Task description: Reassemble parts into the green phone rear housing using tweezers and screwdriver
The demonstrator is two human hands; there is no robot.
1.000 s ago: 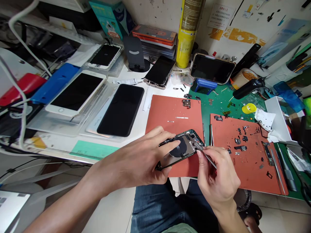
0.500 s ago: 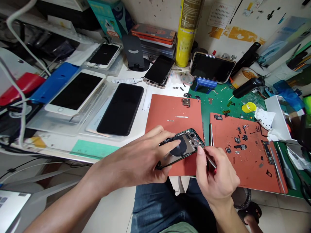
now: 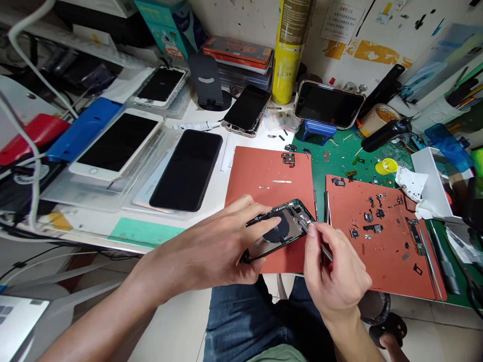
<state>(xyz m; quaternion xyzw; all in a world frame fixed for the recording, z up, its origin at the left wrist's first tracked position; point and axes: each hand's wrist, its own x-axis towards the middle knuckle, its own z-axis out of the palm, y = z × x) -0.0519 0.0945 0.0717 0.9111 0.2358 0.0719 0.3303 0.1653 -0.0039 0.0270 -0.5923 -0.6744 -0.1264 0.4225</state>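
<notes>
My left hand (image 3: 226, 239) grips an opened phone housing (image 3: 290, 235), its fingers over the near end and the index finger lying across the inside. A black round pad (image 3: 277, 230) and silvery metal surfaces show in the housing, which is tilted above the left red-brown mat (image 3: 256, 168). With thumb and index finger pinched, my right hand (image 3: 334, 271) is at the housing's far right corner. A slim metal tool with a red part (image 3: 327, 253) lies in that hand, mostly hidden by the fingers. Whatever is between the fingertips is too small to make out.
Many small phone parts (image 3: 373, 228) lie on the right mat (image 3: 347, 266), with metal tweezers (image 3: 432, 261) by its edge. Several phones, including a black one (image 3: 188, 171), rest at left. A yellow can (image 3: 286, 65) and a propped phone (image 3: 328, 104) stand behind.
My right thumb and fingers have shifted slightly at the housing's corner, and less of the metal tool shows. My left hand and the housing have hardly moved.
</notes>
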